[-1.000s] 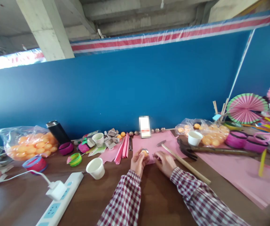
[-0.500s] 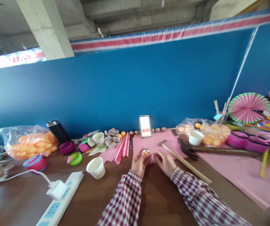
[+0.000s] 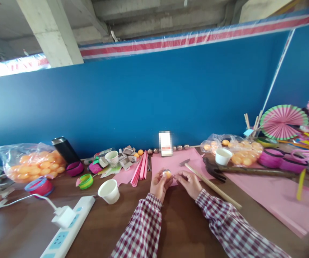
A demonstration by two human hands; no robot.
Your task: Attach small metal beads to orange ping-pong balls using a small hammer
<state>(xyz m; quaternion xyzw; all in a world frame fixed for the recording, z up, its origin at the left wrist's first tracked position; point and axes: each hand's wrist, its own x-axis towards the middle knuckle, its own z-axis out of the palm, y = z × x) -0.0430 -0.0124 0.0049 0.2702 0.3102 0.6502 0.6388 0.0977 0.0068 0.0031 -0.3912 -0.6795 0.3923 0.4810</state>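
Note:
My left hand [image 3: 158, 184] grips a small orange ball [image 3: 167, 174] whose top is covered in something shiny and silver. Just to its right, my right hand [image 3: 189, 183] is closed in a pinch, thumb against fingers; anything between the tips is too small to make out. Both hands are over the near edge of a pink sheet [image 3: 176, 161]. Beyond them, several silver balls [image 3: 179, 147] stand in a row along the blue wall, partly hidden by a blurred white patch. A hammer with a pale wooden handle [image 3: 213, 185] lies to the right of my right hand.
A white cup [image 3: 109, 191] and a power strip [image 3: 70, 224] are on the left. Bags of orange balls [image 3: 40, 165] stand on both sides. At right are a dark claw hammer [image 3: 215, 170], another white cup [image 3: 223, 156] and purple wrist bands [image 3: 271, 157]. Folded pink strips [image 3: 140, 168] lie left of centre.
My right hand's fingers have come together into a pinch, a little closer to the ball. My left hand still holds the ball in nearly the same place.

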